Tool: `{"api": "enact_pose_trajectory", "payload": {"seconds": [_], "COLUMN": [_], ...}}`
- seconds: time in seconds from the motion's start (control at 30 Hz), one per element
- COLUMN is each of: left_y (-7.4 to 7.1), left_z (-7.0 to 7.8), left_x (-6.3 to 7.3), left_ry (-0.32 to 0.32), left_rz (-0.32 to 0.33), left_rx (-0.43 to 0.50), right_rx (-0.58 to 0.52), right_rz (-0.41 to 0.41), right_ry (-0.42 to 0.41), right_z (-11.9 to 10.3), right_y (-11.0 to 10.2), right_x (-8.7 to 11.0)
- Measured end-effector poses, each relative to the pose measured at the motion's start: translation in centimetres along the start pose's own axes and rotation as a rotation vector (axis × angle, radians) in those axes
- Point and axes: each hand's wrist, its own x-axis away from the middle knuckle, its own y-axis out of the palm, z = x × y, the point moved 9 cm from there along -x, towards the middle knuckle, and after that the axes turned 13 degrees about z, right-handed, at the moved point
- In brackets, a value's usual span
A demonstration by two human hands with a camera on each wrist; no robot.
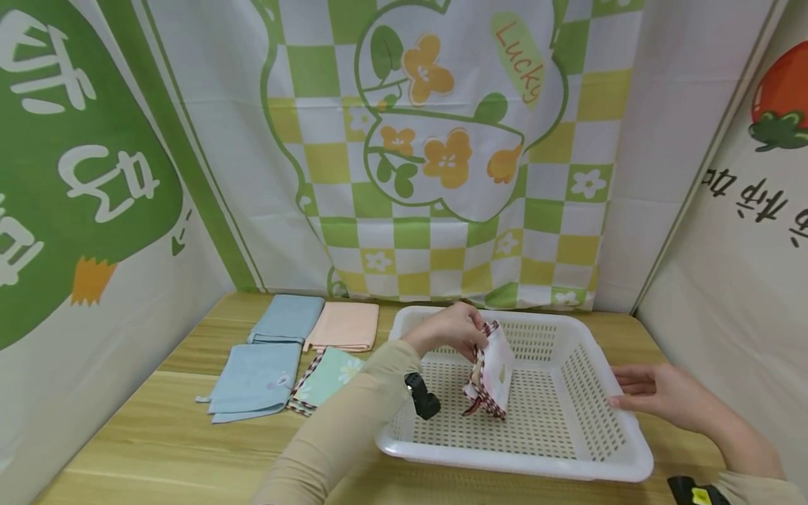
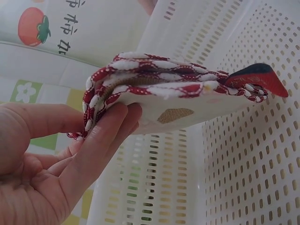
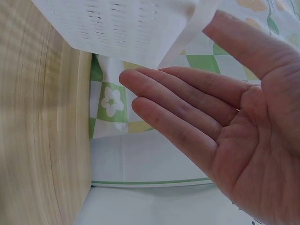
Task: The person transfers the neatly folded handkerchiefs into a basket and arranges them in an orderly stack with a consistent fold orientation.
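Observation:
My left hand (image 1: 449,330) pinches one edge of a folded white hand towel (image 1: 500,368) with a dark red and white stitched border. It hangs nearly upright within the white plastic basket (image 1: 593,468). In the left wrist view, the thumb and fingers clasp the layered folds of the towel (image 2: 164,105), and a red and black tag (image 2: 262,78) sticks out at the far end. At the basket's right side is my right hand (image 1: 672,396). Its fingers (image 3: 173,119) are straight outside the wall, with the thumb by the rim (image 3: 194,30).
On the wooden table (image 1: 151,435), left of the basket, lie two blue folded towels (image 1: 290,317), a peach one (image 1: 346,325) and a green flowered one (image 1: 328,375), partly hidden by my left sleeve (image 1: 353,414). A checked curtain (image 1: 404,242) hangs behind.

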Motion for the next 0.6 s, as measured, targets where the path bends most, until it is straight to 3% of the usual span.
{"api": "enact_pose_trajectory", "payload": {"seconds": [0.33,0.6], "left_y": [0.64,0.49], "left_z": [-0.66,-0.99], "left_x": [0.28,0.27], "left_ry": [-0.036,-0.046], "left_rz": [-0.05,-0.043], "left_rx": [-0.089,-0.113], "right_rx": [-0.024,-0.01], "right_rz": [0.004,-0.005], "right_ry": [-0.016,0.005], "right_z": [-0.17,0.05], "right_y": [-0.01,0.05], "right_x": [0.05,0.01]}}
